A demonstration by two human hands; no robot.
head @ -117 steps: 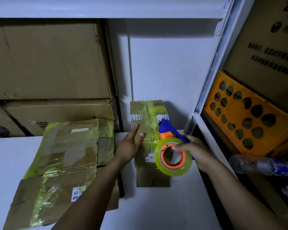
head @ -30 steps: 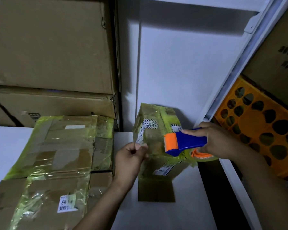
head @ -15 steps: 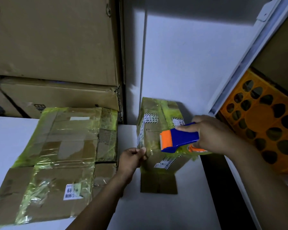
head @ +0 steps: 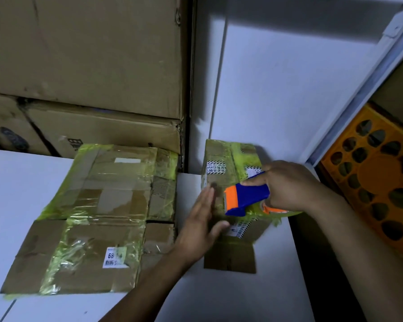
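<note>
Left hand (head: pixel 200 226) lies flat on the box (head: pixel 221 159), fingers straight and together, along its length. Just right of the fingertips, the right hand (head: pixel 286 184) grips the dispenser (head: pixel 247 197) atop it.

Left hand (head: pixel 200 226): extended forward, fingers straight and held together, thumb spread apart. Right hand (head: pixel 286 184): fingers curled round the tape dispenser (head: pixel 247 198), knuckles uppermost. Both forearms enter from the lower edge.
</note>
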